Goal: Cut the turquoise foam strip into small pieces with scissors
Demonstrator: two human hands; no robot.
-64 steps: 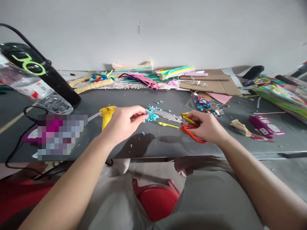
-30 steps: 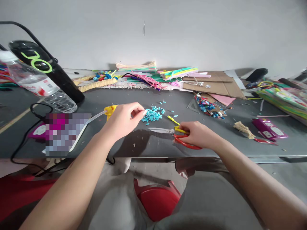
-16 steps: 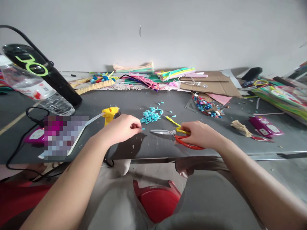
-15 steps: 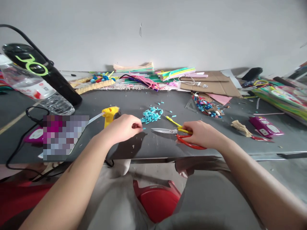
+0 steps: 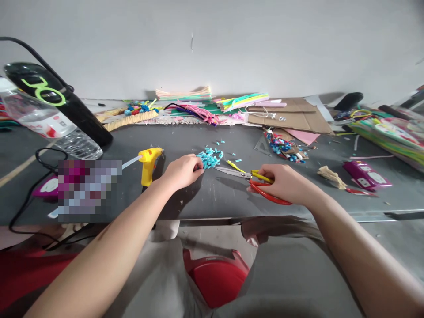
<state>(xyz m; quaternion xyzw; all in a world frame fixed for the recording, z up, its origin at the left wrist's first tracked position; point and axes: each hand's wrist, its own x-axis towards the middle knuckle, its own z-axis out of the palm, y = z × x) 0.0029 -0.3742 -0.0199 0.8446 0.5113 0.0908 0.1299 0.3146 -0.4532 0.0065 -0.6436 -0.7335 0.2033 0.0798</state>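
My right hand [image 5: 280,182] is wrapped round the handles of a pair of scissors [image 5: 233,172], one handle yellow and one red. The blades point left and their tips reach the near side of a pile of short turquoise pieces [image 5: 208,160]. At the pile's left edge my left hand [image 5: 187,170] has its thumb and fingers pinched together. What lies between those fingertips, if anything, is hidden. Just behind the scissors lies a short yellow twisted stem [image 5: 236,166]. A few stray turquoise pieces lie behind and to the right of the pile.
A yellow glue gun [image 5: 149,165] stands left of my left hand. Further left are a water bottle [image 5: 49,121], a black cylinder [image 5: 84,117] and a cable. Bundles of coloured stems [image 5: 243,101] and cardboard [image 5: 298,117] line the wall. A purple packet [image 5: 366,174] lies right.
My left hand has moved forward and slightly right to the pile; the turquoise piece at its fingertips no longer shows. The scissors have shifted slightly right, their tips now touching or overlapping the pile's edge.
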